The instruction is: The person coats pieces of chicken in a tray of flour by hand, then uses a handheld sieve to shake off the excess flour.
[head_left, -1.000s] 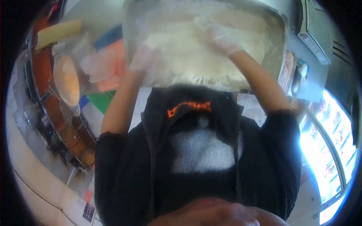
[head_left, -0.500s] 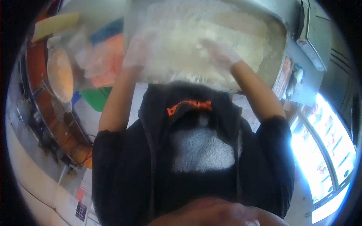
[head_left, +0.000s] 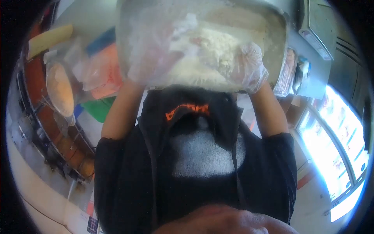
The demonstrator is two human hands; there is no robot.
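Note:
A large rectangular metal tray (head_left: 278,62) lies before me with white, flour-like powder (head_left: 194,74) in it. Both my hands are in the tray and wear clear plastic gloves. My left hand (head_left: 156,64) is at the left part of the powder, so smeared by motion that its fingers do not show. Toward the right, my right hand (head_left: 251,64) points down into a lumpy heap of powder (head_left: 220,45), and its fingertips are hidden there. Whether either hand holds anything is not visible.
Left of the tray are a red plastic bag (head_left: 107,72), a blue item (head_left: 100,42), a yellow block (head_left: 50,41) and a round container of orange powder (head_left: 59,89). A wrapped pack (head_left: 286,74) touches the right side. A lit display case (head_left: 331,152) glows at lower right.
My right hand has moved down and right, nearer to me, and its glove looks sharper. The left hand has shifted slightly inward and down. The powder is more heaped in the middle.

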